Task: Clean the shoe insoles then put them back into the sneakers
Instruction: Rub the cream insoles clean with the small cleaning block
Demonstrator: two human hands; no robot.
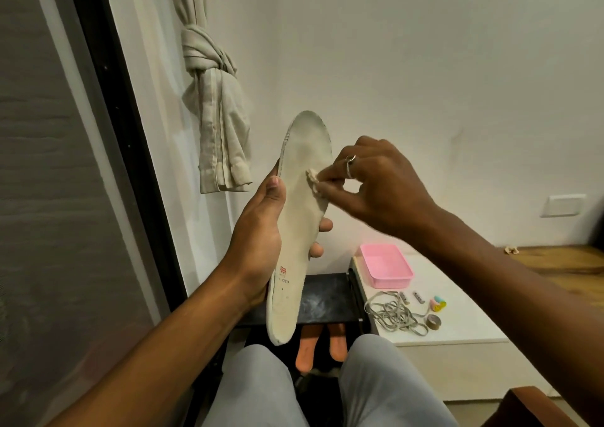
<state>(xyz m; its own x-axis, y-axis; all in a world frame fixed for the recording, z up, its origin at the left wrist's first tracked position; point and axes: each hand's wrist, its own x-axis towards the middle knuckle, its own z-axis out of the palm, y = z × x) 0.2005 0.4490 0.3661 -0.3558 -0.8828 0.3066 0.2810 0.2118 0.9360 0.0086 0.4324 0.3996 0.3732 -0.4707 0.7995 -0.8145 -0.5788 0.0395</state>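
insole (295, 230): off-white, grubby, upright, small red print near heel
left hand (258, 240): grips insole's middle
right hand (369, 191): pinches wad (313, 181) against insole

Insole (299, 230) off-white, dingy yellowish toward near heel end, small red flag print plus grey lettering there. Cloth wad (312, 181) cream. Tray (385, 268) on right pink. Laces (392, 315) grey, on white cabinet top (457, 312). Tape roll (433, 321) brown. Curtain (222, 132) far left beige, faint stripes. Trousers (385, 387) light grey. Ring (350, 166) silver.
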